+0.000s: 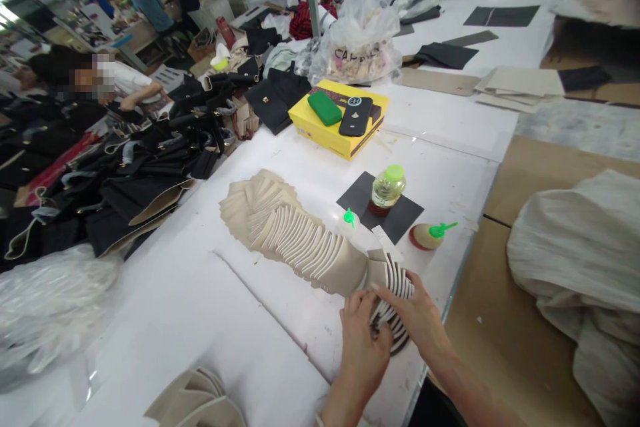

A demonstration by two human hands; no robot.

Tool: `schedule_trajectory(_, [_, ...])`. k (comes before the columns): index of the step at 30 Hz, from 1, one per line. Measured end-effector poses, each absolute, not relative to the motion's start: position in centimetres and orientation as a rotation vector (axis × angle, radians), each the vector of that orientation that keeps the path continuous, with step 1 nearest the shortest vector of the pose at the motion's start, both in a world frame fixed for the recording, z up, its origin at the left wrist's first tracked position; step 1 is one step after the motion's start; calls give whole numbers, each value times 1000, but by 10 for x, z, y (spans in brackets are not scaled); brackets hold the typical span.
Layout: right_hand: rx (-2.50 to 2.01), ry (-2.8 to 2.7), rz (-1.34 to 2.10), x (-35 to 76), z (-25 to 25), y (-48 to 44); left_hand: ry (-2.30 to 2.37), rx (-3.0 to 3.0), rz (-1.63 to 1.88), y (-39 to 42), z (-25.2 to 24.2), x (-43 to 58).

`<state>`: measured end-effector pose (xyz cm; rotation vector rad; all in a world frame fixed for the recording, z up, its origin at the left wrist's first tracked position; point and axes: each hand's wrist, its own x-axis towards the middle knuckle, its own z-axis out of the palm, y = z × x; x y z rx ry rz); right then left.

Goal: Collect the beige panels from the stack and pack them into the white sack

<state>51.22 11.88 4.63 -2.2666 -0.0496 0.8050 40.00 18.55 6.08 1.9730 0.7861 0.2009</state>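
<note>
Both my hands are at a small fanned stack of beige leather-like pieces (394, 275) with pale curved edges, near the table's right edge. My left hand (364, 340) has its fingers curled against the stack's left side. Across the right side, my right hand (417, 312) grips the pieces between thumb and fingers. The spot between my fingertips is partly hidden. Just beyond lies a long row of overlapping beige pieces (310, 243), spread toward the upper left. Another beige bundle (195, 400) sits at the bottom edge of the view.
A jar with a green lid (387, 188) stands on a black sheet (357, 193). Nearby are a green-tipped bottle (427, 236) and a white one (349, 219). A yellow box (320, 130) carries a phone (356, 117) and a green case (324, 109). Black bags (150, 167) are piled left.
</note>
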Motion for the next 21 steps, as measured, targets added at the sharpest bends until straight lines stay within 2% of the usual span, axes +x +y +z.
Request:
schedule_trajectory(4, [-2319, -53, 817, 514, 44, 119, 738, 2044, 237, 209, 65, 395])
schedule_trajectory(10, [-2375, -29, 842, 514, 44, 116, 1179, 2220, 482, 257, 60, 396])
schedule_trajectory(21, [-2392, -18, 880, 515, 45, 116, 1379, 2347, 363, 260, 61, 408])
